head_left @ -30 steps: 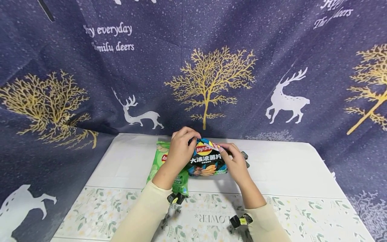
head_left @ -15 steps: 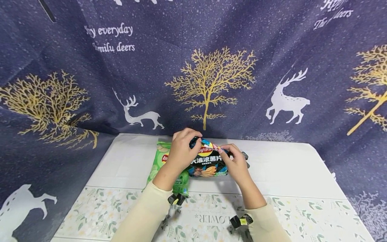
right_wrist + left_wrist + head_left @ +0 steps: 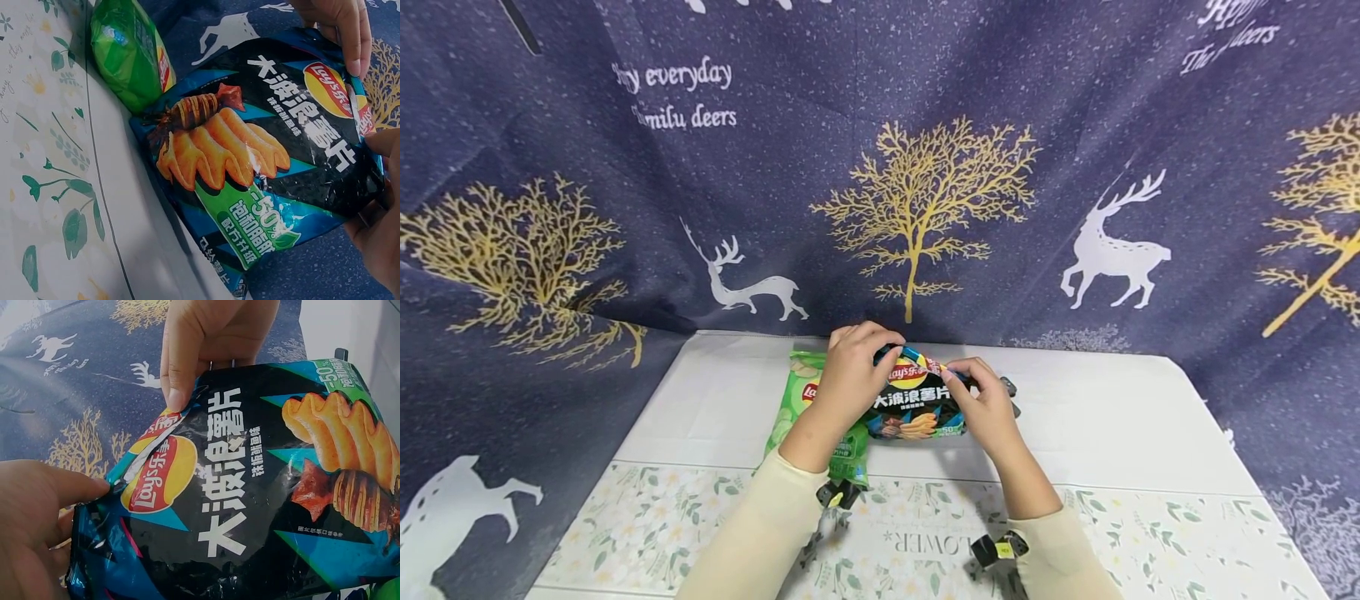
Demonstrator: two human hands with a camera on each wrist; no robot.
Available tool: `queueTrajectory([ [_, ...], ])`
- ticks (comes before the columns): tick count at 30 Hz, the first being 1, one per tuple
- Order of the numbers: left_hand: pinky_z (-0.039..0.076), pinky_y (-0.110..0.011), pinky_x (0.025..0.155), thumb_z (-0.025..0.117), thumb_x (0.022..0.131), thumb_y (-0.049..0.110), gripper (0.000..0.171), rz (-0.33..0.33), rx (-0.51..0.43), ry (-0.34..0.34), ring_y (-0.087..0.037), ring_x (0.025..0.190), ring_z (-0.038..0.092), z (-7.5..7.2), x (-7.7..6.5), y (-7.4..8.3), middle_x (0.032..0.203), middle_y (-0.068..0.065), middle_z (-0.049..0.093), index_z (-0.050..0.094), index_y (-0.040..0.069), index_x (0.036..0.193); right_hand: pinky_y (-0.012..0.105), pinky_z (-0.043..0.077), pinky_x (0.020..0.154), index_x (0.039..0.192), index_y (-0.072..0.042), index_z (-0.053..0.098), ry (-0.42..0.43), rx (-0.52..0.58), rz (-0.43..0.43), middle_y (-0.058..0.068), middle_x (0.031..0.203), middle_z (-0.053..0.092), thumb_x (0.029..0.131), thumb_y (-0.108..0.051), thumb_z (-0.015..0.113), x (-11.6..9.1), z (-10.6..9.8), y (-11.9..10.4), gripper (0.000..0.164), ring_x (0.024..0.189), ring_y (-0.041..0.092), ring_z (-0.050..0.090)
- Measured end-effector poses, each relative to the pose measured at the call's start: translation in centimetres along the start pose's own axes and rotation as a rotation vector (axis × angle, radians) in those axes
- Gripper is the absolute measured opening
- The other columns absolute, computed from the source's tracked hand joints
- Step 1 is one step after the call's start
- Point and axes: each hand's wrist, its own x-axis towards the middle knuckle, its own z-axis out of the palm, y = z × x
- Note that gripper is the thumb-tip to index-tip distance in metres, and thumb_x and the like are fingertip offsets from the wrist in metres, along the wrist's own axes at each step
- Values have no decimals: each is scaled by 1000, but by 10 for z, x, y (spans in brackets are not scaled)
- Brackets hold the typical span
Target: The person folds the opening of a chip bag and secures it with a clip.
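A black and blue potato chip bag (image 3: 917,404) with a red and yellow logo stands near the back of the table, its printed front facing me. My left hand (image 3: 853,367) pinches its upper left corner between thumb and fingers. At the upper right, my right hand (image 3: 985,404) grips the edge, thumb on the front, other fingers behind. A pale silvery edge runs across the top by the logo, between both thumbs, as the left wrist view shows on the chip bag (image 3: 231,481). A green chip bag (image 3: 788,408) lies on the left, partly hidden beneath my left forearm.
The white table (image 3: 1112,417) has a floral printed band (image 3: 1172,533) along its near part. Right behind it hangs a dark blue cloth (image 3: 760,192) with deer and golden trees. A small dark object (image 3: 1009,386) shows just past my right hand.
My left hand has shifted slightly right with its corner of the chip bag. The bag's top edge bent forward over the logo, then partly back. The right hand and the green bag have stayed put.
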Motion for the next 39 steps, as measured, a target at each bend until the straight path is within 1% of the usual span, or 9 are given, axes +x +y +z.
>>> queueTrajectory([
  [7, 41, -48, 107, 71, 96, 21, 14, -7, -2, 4, -21, 101, 68, 0, 0, 0, 102, 1, 71, 77, 17, 107, 28, 48, 93, 109, -13, 72, -22, -19, 19, 1, 112, 70, 101, -30, 63, -1, -1, 0, 21, 106, 12, 59],
  [13, 42, -48, 106, 71, 96, 21, 15, -3, -6, 10, -21, 99, 68, 1, 0, 0, 101, 0, 71, 78, 15, 107, 35, 49, 96, 111, -13, 71, -31, -13, 29, 3, 115, 70, 101, -30, 63, -1, -1, 0, 21, 110, 15, 60],
  [16, 42, -48, 105, 71, 96, 21, 14, -3, -7, 13, -22, 99, 68, 1, 0, 0, 101, 1, 71, 78, 15, 106, 35, 50, 94, 111, -14, 71, -30, -19, 34, 2, 116, 70, 101, -32, 63, -1, -1, 0, 21, 109, 15, 61],
  [22, 42, -47, 105, 71, 96, 20, 13, 1, -3, 14, -20, 99, 68, 2, 0, 0, 100, 1, 71, 78, 17, 106, 33, 49, 92, 112, -15, 71, -20, -10, 47, 3, 115, 71, 100, -34, 64, -2, -2, -2, 23, 104, 16, 61],
  [27, 42, -47, 105, 71, 96, 20, 13, 3, -9, 10, -21, 99, 68, 2, 0, 0, 101, 1, 71, 78, 16, 106, 32, 48, 94, 117, -11, 70, -12, -5, 67, 7, 110, 71, 104, -31, 58, -1, -4, -1, 27, 102, 14, 60],
  [31, 42, -47, 105, 71, 96, 20, 13, 2, -11, 8, -21, 100, 68, 2, 1, 1, 101, 1, 71, 78, 16, 106, 24, 47, 93, 123, -9, 68, -1, -11, 95, 11, 109, 72, 105, -26, 55, 2, -8, -1, 27, 100, 8, 60],
  [35, 42, -47, 105, 71, 96, 19, 12, 6, -6, 10, -21, 100, 68, 2, 1, 2, 101, 1, 71, 78, 15, 105, 15, 48, 88, 124, -2, 67, 9, -8, 104, 16, 113, 72, 105, -18, 55, 1, -15, -18, 27, 97, 2, 61],
  [38, 41, -47, 105, 71, 96, 18, 12, 9, -7, 9, -22, 101, 68, 2, 1, 2, 101, 1, 71, 78, 14, 105, 12, 48, 85, 123, 2, 66, 11, -2, 92, 19, 114, 73, 105, -14, 55, -1, -20, -31, 27, 95, 0, 62],
  [39, 41, -47, 106, 71, 96, 18, 12, 10, -8, 8, -22, 101, 68, 2, 1, 1, 101, 1, 71, 78, 14, 105, 12, 47, 85, 123, 3, 66, 11, 3, 91, 20, 115, 73, 105, -14, 55, -1, -21, -31, 27, 95, 1, 62],
])
